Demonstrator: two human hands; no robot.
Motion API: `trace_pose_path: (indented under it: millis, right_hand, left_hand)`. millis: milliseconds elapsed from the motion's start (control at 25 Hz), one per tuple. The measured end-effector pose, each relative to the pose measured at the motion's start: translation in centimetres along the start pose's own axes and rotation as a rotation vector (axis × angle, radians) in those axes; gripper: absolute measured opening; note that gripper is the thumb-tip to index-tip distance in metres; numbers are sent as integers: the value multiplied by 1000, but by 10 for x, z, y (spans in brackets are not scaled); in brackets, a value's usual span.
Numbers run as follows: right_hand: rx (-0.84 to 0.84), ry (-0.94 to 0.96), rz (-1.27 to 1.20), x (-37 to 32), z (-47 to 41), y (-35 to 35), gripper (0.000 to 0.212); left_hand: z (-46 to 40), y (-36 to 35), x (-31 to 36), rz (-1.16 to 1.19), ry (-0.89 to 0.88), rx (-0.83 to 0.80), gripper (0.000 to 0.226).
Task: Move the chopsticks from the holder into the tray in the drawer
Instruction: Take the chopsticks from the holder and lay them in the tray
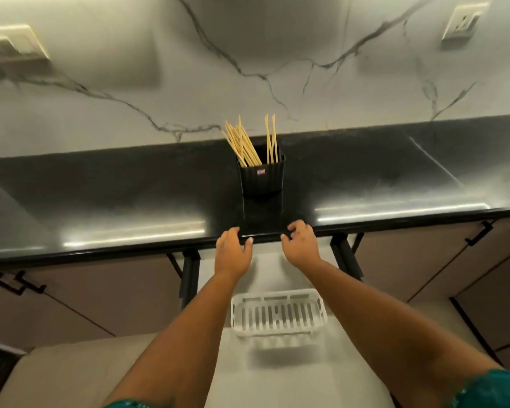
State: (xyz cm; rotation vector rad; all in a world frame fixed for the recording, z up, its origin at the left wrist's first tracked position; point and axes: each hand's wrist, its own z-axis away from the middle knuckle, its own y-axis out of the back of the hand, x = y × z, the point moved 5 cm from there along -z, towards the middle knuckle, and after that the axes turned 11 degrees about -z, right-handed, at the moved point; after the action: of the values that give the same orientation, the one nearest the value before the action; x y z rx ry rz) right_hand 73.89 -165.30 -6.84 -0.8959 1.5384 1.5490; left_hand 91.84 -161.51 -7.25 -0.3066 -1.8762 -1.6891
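2 empty hands, left (231, 254) and right (302, 245), fingers loosely curled, at counter edge (130, 245) before holder (261, 181) of chopsticks (243, 145); white tray (278, 315) below.

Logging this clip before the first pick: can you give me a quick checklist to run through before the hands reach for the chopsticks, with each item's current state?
1. Chopsticks in the holder: ok, all standing in it, in two bunches.
2. Holder upright on the counter: ok.
3. Drawer open: ok.
4. Tray in the drawer, ready to fill: ok, nothing lies in it.
5. Left hand free: ok, open at the counter edge.
6. Right hand free: ok, fingers curled, holding nothing.
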Motion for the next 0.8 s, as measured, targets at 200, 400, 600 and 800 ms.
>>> trace_pose_path:
  millis: [200,400,600,800]
  right_hand:
    - [-4,115,-53,-103,-53,8,45]
    - [-29,196,-53,-126,-106,20,17]
    - [-75,164,6,-103,-173,27,36]
    - [-240,316,459,-74,-215,5,50]
  left_hand:
    - [-60,72,82,8,-173,145,41]
    - [-102,81,117,64,-199,97,42]
    - [-152,61,107,61,-152,103,61]
    - [-191,31,85,-332,-216,68,61]
